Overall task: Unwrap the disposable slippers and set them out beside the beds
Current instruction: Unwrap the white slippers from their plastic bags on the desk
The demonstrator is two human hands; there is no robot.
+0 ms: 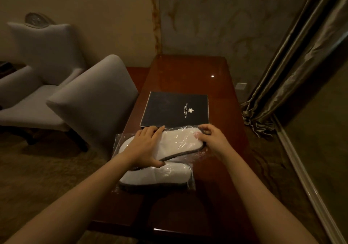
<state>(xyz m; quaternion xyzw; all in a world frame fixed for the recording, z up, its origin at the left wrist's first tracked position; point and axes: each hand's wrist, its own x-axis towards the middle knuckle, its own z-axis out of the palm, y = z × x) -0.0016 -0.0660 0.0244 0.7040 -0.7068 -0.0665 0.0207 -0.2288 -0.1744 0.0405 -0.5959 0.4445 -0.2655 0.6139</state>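
Two packs of white disposable slippers in clear plastic wrap lie on the dark wooden desk [188, 70]. The upper pack [178, 143] lies slanted across the lower pack [156, 176]. My left hand [146, 145] rests across the middle of the upper pack, thumb under its near edge and fingers over its far edge. My right hand [211, 137] pinches the wrap at the right end of the same pack. Both packs look sealed in their wrap.
A black hotel folder [175, 110] lies just behind the slippers. A grey upholstered chair [94, 102] stands against the desk's left side, with a second one [37, 70] farther left. Heavy curtains [293, 70] hang at the right. Carpet covers the floor.
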